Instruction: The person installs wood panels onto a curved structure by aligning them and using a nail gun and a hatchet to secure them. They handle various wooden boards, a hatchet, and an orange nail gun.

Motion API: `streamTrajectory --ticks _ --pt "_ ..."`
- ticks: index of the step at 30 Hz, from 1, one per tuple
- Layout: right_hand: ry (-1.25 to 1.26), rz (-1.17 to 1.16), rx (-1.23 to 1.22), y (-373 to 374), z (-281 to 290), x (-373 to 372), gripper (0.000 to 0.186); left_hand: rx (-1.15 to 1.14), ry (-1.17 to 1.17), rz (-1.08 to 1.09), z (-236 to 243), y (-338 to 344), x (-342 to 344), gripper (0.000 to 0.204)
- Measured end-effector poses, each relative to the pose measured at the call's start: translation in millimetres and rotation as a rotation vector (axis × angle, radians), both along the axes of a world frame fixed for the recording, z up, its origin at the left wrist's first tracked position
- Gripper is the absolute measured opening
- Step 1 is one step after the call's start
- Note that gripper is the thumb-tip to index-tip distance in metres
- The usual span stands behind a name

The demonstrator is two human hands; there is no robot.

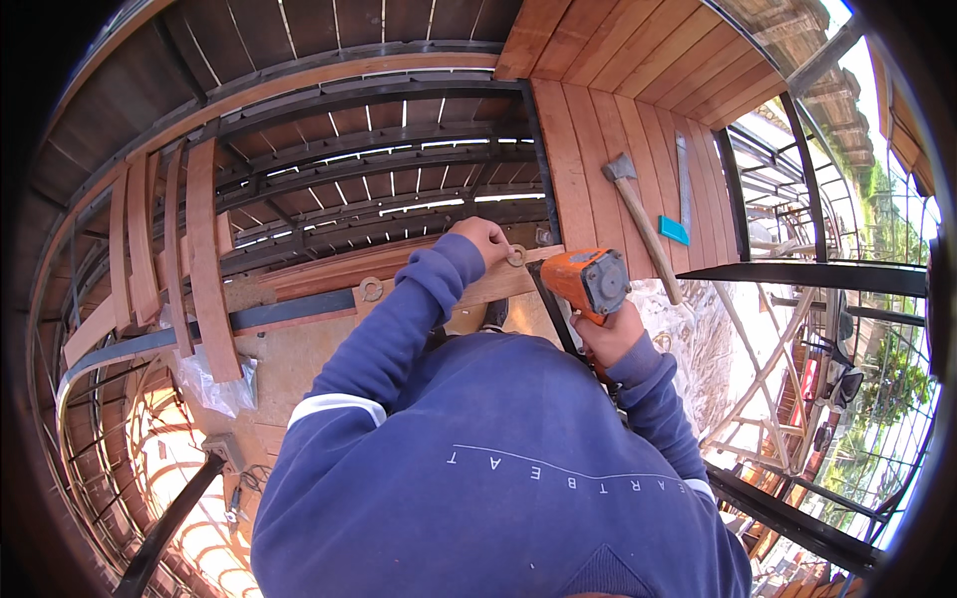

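My right hand (610, 337) is wrapped round the handle of an orange power nailer (586, 279) with a dark grey end cap. The tool is held over the corner where a plank (498, 286) meets a black metal frame. My left hand (483, 242) is closed in a pinch just left of the nailer. Right at its fingertips is a small tan ring (516, 256) on the plank; what the fingers hold, if anything, is hidden. A second tan ring (371, 290) lies further left, beside my left forearm.
On the reddish boards (588, 149) ahead right lie a wooden-handled hammer or hatchet (643, 224) and a try square (674, 230) with a teal handle. Loose planks (204, 249) lean across the frame at left, above a clear plastic bag (221, 384). A black metal bar (807, 277) crosses at right.
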State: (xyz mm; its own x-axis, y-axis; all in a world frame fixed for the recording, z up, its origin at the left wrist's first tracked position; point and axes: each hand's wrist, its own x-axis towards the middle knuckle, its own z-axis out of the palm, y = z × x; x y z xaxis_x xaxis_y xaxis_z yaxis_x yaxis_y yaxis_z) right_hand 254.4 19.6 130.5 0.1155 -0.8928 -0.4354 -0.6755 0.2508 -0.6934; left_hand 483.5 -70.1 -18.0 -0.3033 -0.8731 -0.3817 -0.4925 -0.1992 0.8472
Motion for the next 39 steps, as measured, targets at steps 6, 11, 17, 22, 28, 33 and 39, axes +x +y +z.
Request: streamTrajectory --ticks 6,11,17,22,28,33,39 --pt "-0.123 -0.119 -0.037 6.8 1.8 -1.0 0.015 0.019 0.0 0.007 0.8 0.1 0.0 0.023" --pt "-0.065 -0.048 -0.058 10.6 -0.9 -8.7 0.019 -0.004 -0.008 -0.012 -4.3 -1.8 -0.1 0.023" --pt "0.027 0.109 -0.094 11.8 1.3 0.6 0.029 0.013 0.031 0.002 -8.0 -2.5 -0.9 0.024" --pt "0.063 0.126 -0.079 7.0 3.1 7.1 0.029 -0.01 0.011 -0.011 -13.9 -4.4 -0.8 0.024" --pt "0.027 0.138 -0.135 3.4 4.0 16.2 0.03 0.015 0.002 -0.002 -4.2 -2.2 -0.3 0.026" --pt "0.071 0.139 -0.099 1.8 3.8 18.5 0.03 0.026 0.001 0.009 1.2 -0.6 0.5 0.022" --pt "0.037 0.112 -0.119 3.1 7.8 19.7 0.028 0.018 0.009 0.006 -2.7 -1.0 0.8 0.022"
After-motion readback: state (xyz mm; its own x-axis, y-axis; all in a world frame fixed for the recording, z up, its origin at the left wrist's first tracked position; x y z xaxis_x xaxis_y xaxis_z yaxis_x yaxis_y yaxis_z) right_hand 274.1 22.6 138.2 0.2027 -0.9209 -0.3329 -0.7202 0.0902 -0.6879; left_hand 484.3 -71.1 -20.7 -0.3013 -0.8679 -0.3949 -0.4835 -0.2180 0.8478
